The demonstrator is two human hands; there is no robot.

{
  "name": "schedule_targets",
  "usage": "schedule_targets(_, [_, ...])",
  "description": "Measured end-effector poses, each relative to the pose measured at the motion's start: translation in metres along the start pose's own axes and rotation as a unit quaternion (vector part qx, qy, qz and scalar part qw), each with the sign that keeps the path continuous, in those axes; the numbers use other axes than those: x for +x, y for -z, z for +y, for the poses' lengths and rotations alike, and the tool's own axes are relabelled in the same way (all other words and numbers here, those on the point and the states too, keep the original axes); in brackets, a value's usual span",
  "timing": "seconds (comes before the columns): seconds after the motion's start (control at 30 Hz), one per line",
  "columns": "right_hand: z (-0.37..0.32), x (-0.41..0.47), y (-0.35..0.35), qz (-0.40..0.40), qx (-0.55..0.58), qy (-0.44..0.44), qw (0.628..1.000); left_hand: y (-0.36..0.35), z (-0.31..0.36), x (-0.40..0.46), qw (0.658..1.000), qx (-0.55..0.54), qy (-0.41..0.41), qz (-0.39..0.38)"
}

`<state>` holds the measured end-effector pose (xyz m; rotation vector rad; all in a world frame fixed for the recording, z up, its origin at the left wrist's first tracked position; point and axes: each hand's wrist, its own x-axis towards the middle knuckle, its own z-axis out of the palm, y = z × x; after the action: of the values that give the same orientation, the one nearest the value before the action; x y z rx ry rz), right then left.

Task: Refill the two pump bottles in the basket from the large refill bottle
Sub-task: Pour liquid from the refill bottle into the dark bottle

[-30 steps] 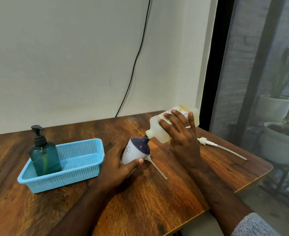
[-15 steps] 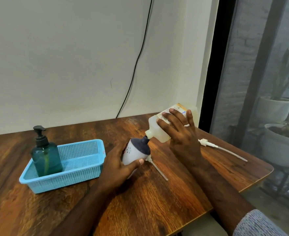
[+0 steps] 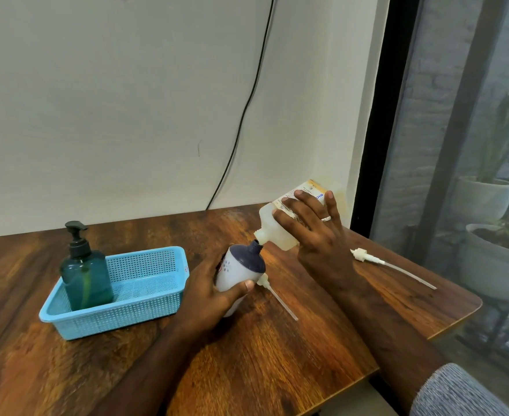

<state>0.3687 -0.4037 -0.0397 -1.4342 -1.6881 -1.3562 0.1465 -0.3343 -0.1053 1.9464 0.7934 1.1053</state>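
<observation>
Above the wooden bench (image 3: 277,355), right hand (image 3: 319,244) grips the tilted translucent refill bottle (image 3: 277,232); left hand (image 3: 214,289) clasps the white navy-topped pump bottle (image 3: 241,268); keep the spouts aligned, pour slowly.

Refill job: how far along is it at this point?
Done: both pumps lie on the table. In hand: the right hand tips the refill bottle into the white bottle held by the left hand. Left: the capped teal bottle in the basket.
</observation>
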Motion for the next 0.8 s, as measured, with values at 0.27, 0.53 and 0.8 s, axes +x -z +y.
schedule_targets(0.27, [-0.001,0.012,0.001,-0.004,-0.024,0.024,0.999,0.002,0.003,-0.002,0.999,-0.041,0.015,-0.004])
schedule_targets(0.53, [0.0,0.019,0.001,-0.013,-0.031,0.053,0.998,0.003,0.005,-0.003,0.999,-0.049,0.016,-0.004])
schedule_targets(0.8, [-0.001,0.03,0.009,-0.016,-0.041,0.089,0.995,0.004,0.008,-0.004,0.999,-0.029,0.011,-0.012])
